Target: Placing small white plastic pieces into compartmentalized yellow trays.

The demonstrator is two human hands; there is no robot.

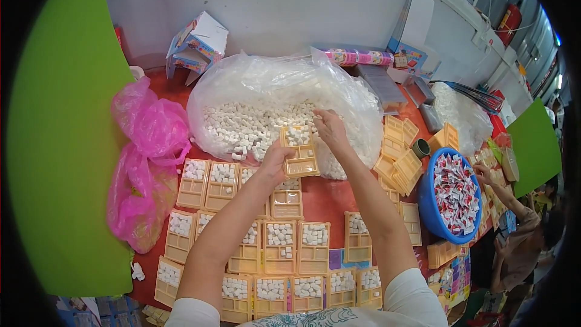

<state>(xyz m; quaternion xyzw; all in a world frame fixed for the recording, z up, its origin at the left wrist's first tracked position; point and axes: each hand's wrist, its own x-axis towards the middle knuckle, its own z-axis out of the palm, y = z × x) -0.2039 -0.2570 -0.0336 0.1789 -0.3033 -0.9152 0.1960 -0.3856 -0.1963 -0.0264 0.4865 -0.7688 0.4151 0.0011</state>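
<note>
My left hand (276,160) grips a peach-coloured compartment tray (301,160) by its left side and holds it tilted in front of a big clear plastic bag. Small white marshmallow-like pieces (297,136) lie in the tray's far compartment; its nearer ones look bare. Just right of the tray, my right hand (331,130) is closed with its fingertips drawn together over the bag's opening; what is in them, if anything, is too small to make out. The open bag (254,72) holds a large heap of the same white pieces (242,124).
Rows of similar trays (279,239), white pieces in their far compartments, cover the red table. Stacked trays (399,151) and a blue basin (428,206) of small packets stand at right. A pink plastic bag (160,130) lies left. A co-worker's hand (483,172) reaches beyond the basin.
</note>
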